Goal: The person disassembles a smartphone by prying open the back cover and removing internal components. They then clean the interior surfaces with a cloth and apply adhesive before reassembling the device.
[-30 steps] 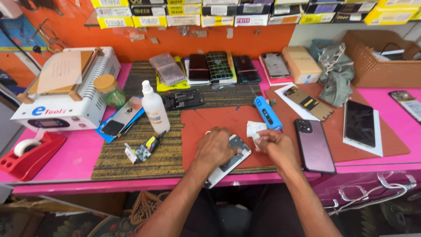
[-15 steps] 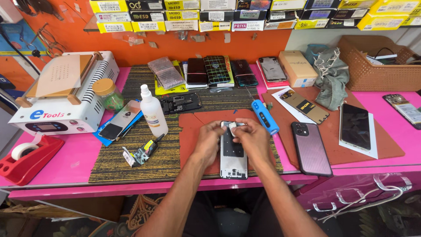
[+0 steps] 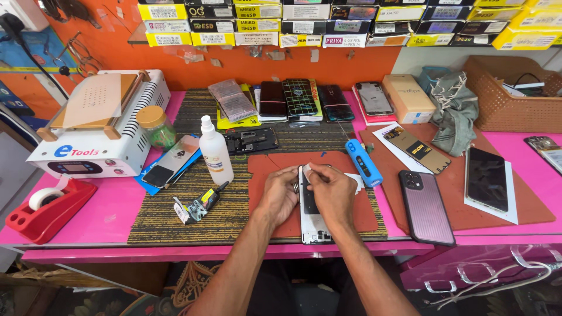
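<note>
An opened phone frame [image 3: 314, 225] lies lengthwise on a red-brown mat [image 3: 275, 167] near the table's front edge. My left hand [image 3: 280, 195] rests on the frame's left side and steadies it. My right hand [image 3: 331, 193] lies over its upper part, its fingertips pinching a small white piece [image 3: 307, 170] at the frame's top end. A white tissue [image 3: 355, 181] shows just right of my right hand. Most of the frame's upper half is hidden under my hands.
A blue tool [image 3: 363, 162] and a dark phone [image 3: 427, 206] lie to the right. A white spray bottle [image 3: 215, 151], a small glue tube [image 3: 202, 203], a white heating machine [image 3: 96, 126] and a red tape dispenser [image 3: 44, 209] stand left. Several phones [image 3: 300, 99] line the back.
The phone frame was turned from a slant to lie straight along the mat and shifted a little forward. Both hands moved up to its top end, and the right hand left the tissue.
</note>
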